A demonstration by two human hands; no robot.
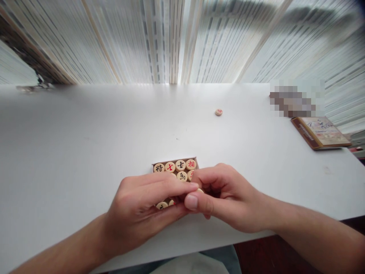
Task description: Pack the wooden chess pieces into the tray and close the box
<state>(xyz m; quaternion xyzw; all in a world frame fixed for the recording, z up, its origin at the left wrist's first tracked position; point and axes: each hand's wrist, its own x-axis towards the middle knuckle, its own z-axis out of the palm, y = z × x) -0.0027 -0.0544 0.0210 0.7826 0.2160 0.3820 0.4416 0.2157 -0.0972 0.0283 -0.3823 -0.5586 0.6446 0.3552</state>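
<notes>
A small shallow box (174, 160) of round wooden xiangqi pieces sits near the table's front edge. Black and red characters show on the pieces in its far rows, such as a black-marked piece (180, 164). Over the box lies my left hand (148, 201), fingers stretched out and thumb apart, its fingertips meeting my right hand. Closed in a pinch at the box's right side, my right hand (225, 198) has the pale edge of a xiangqi piece (201, 190) showing between thumb and fingers. My hands hide much of the box's near part.
One loose piece with a red mark (218, 112) lies farther back on the white table (85, 152). At the right edge is a brown-edged book or flat box (322, 132), with a pixelated patch behind it. Striped curtains (128, 42) hang along the back.
</notes>
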